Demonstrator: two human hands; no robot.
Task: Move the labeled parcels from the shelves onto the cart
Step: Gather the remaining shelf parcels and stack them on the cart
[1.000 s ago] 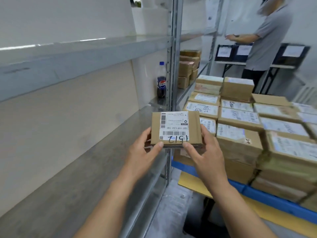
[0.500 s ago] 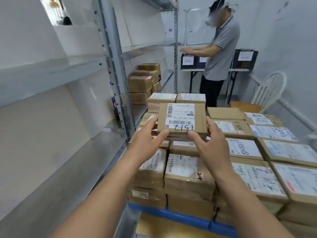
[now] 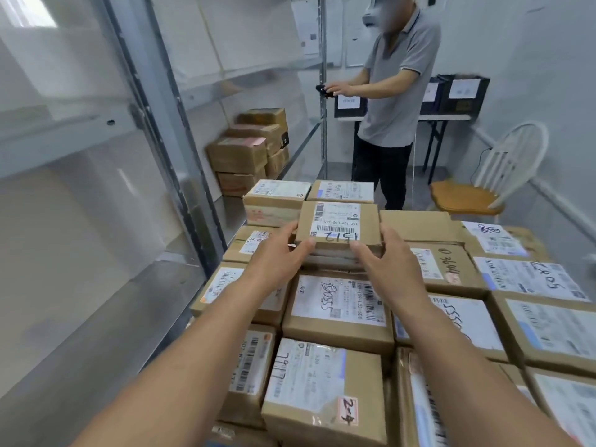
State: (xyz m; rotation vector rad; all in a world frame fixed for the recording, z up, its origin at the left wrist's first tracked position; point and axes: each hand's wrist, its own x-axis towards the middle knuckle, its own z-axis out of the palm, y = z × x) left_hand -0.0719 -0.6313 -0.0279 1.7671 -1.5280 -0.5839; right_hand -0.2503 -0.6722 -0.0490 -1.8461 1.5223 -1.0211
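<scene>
Now the left hand (image 3: pixel 277 253) and right hand (image 3: pixel 388 258) are clamping the parcel (image 3: pixel 337 224) by its ends, its long axis running crosswise. It is lying low over the stacked boxes (image 3: pixel 338 306), contact unclear.

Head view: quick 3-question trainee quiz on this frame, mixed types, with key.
1. True or false: the small brown cardboard parcel marked 1512 is held by both the left hand and the right hand.
2. The white spindle-back chair stands: A) on the floor near the right-hand wall; B) on a shelf; C) on top of the parcels.
3. Fill in: the pink sticker on the nearest brown cardboard box reads ___.

Key: 1 true; 2 A; 3 "2-4".
</scene>
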